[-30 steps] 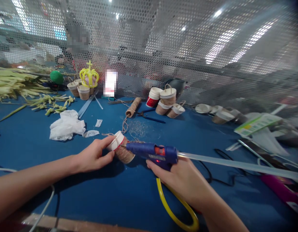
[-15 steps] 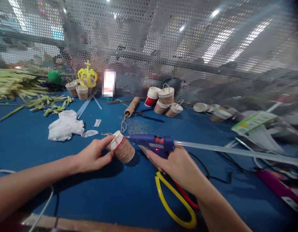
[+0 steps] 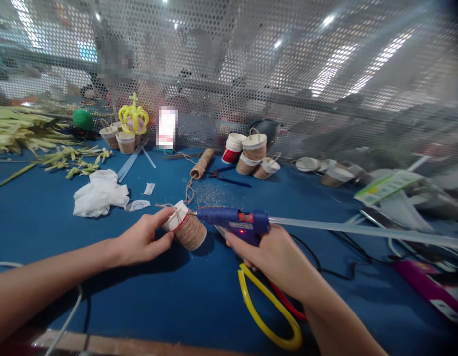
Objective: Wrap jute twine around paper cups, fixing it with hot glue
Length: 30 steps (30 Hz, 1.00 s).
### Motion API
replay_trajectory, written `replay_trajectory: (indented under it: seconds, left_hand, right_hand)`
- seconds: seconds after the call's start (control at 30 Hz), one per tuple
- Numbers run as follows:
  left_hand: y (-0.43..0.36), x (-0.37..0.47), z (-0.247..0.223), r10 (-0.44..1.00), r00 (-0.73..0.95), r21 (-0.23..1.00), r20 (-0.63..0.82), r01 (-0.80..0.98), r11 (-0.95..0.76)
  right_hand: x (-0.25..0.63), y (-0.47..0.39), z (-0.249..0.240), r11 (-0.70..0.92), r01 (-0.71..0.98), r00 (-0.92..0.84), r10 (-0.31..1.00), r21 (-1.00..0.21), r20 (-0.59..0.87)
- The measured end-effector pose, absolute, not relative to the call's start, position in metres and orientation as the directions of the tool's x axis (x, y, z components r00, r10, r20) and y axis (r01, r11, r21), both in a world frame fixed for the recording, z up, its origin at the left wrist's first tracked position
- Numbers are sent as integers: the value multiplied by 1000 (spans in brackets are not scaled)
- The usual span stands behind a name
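My left hand (image 3: 149, 237) holds a tilted paper cup (image 3: 192, 231) by its white rim; twine is wound round the cup's body, with a red edge under the rim. In my right hand (image 3: 275, 254) is a blue glue gun (image 3: 232, 221), its metal nozzle at the cup near the rim and twine. A long clear glue stick (image 3: 347, 227) sticks out of the gun's back. Below my right hand lie scissors with yellow and red handles (image 3: 268, 314), their blades partly hidden. Loose twine runs from the cup to a twine roll (image 3: 202, 164).
White crumpled tissue (image 3: 99, 193) lies left of the cup. Pliers (image 3: 231, 179) and several twine-wrapped cups (image 3: 254, 147) stand behind. A purple power strip (image 3: 427, 289) and black cables are at the right. A perforated metal screen (image 3: 214, 64) borders the blue table.
The glue gun's nozzle has shifted slightly left and down against the cup. Both hands keep their hold, and the cup has hardly moved.
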<state>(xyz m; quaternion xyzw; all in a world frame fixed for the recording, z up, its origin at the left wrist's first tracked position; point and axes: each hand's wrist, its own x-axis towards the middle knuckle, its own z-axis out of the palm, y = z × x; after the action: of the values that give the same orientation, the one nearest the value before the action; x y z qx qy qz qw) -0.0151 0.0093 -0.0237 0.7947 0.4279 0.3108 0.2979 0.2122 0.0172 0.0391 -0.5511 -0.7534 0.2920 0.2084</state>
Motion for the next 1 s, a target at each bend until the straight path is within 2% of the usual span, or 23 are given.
replay_trajectory:
  seconds: [0.43,0.67,1.0]
  left_hand:
    - [9,-15,-22,860,452,744,236,486,-459]
    - [9,-15,-24,869,434,735,236,505,-452]
    - [10,-16,-24,867,443,753,227,485,-445]
  right_hand:
    - [212,16,41,218,700,-317,948,-680,-21]
    - [211,16,41,255,707,-316,948,-660,28]
    - [213,14,39,213,680,-330,943,-702,-34]
